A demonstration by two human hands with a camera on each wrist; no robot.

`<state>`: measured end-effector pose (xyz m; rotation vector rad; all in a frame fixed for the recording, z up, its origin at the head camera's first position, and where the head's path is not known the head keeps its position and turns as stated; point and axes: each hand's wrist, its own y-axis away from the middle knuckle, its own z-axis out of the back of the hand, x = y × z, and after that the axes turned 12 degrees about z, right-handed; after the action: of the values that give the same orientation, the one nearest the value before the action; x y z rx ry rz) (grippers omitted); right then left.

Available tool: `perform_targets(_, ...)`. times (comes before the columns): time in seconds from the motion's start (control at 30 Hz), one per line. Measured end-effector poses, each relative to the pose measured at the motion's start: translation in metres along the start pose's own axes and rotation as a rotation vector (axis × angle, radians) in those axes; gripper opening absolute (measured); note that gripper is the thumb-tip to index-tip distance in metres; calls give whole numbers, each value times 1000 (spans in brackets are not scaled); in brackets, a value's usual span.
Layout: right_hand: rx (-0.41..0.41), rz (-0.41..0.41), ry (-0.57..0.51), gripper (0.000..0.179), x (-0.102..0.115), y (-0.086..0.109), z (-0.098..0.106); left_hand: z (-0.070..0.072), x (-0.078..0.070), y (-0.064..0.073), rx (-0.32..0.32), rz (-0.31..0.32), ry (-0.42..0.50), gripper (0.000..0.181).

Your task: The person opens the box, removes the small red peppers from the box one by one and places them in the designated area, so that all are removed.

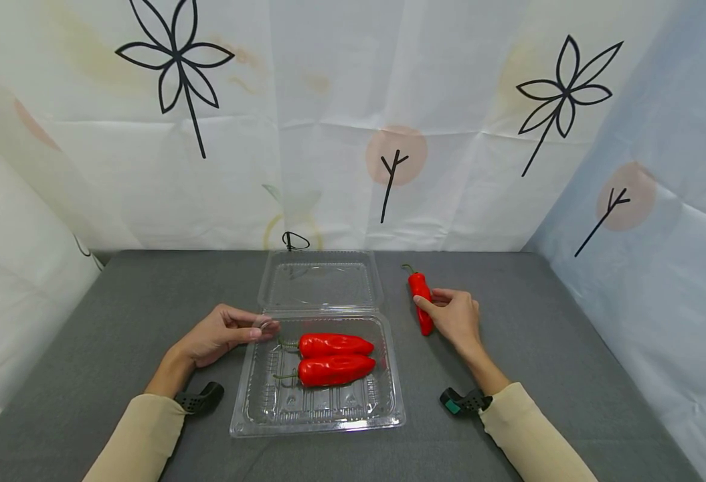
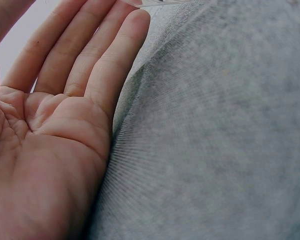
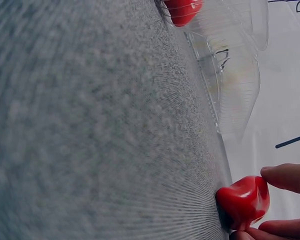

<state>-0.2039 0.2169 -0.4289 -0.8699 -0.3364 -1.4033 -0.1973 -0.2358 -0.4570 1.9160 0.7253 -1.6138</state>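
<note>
A clear plastic clamshell container (image 1: 244, 415) stands with its lid folded back. Two red peppers (image 1: 336, 371) lie side by side in its base, stems to the left. At the upper left corner of the base, my left hand (image 1: 223, 335) pinches the rim between thumb and fingers; the left wrist view shows mostly its palm and long fingers. To the right of the container, a third red pepper (image 1: 420, 294) lies on the table, stem pointing away. My right hand (image 1: 456, 320) holds this pepper between thumb and fingers, also seen in the right wrist view.
Grey cloth (image 1: 545, 388) covers the table. The open lid (image 1: 322, 281) lies behind the base, near the back wall sheet (image 1: 328, 134) printed with plants. Sheets also hang at left and right. Each wrist wears a black strap (image 1: 201, 399).
</note>
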Motion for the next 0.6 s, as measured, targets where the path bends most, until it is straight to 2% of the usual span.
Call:
perform_targets(0.4,0,-1,-19,55,2,0,3,-1,0,0,2,-12,-5,33)
perform_targets(0.6,19,4,-39,55,7,1,9,-2,0,0,-27,21,-7,33)
